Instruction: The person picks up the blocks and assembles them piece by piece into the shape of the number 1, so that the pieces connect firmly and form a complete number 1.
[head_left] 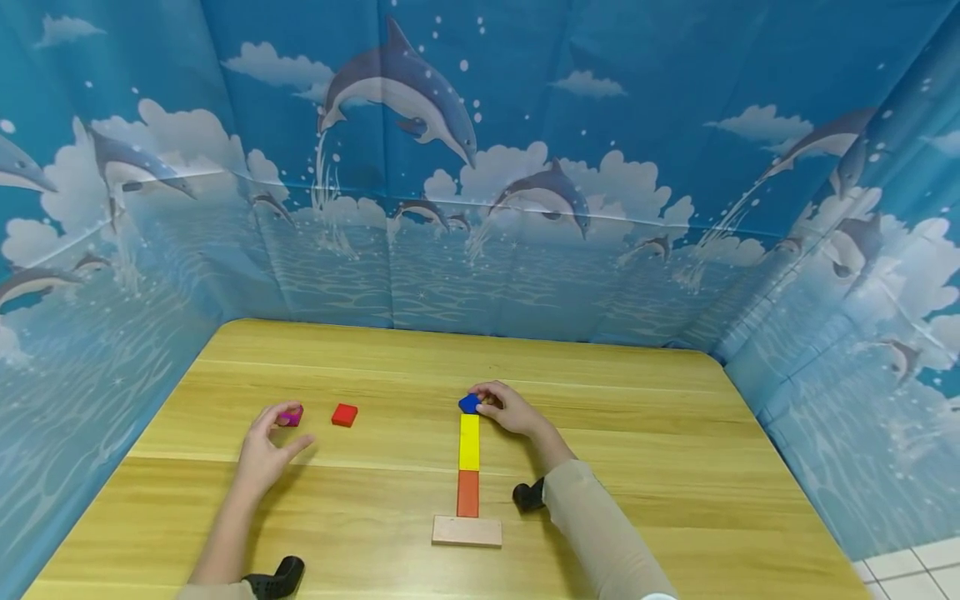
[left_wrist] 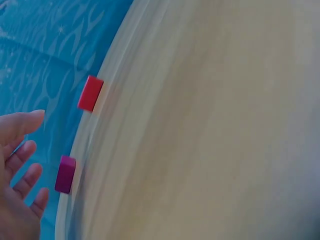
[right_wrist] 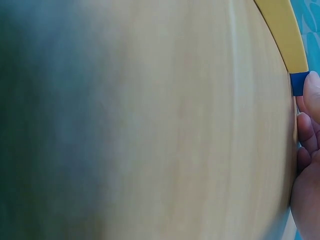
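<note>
My right hand pinches a small blue block between thumb and fingers, at the far end of a long yellow block. In the right wrist view the blue block meets the end of the yellow one, with the thumb on its side. My left hand hovers with thumb and fingers spread around a purple block, partly hidden by the fingers in the head view. The left wrist view has that purple block beyond the fingertips, nothing in the grasp.
An orange-red block continues the line below the yellow one, ending at a plain wooden plank laid crosswise. A red block lies right of the purple one. Dolphin-print curtains border the wooden table.
</note>
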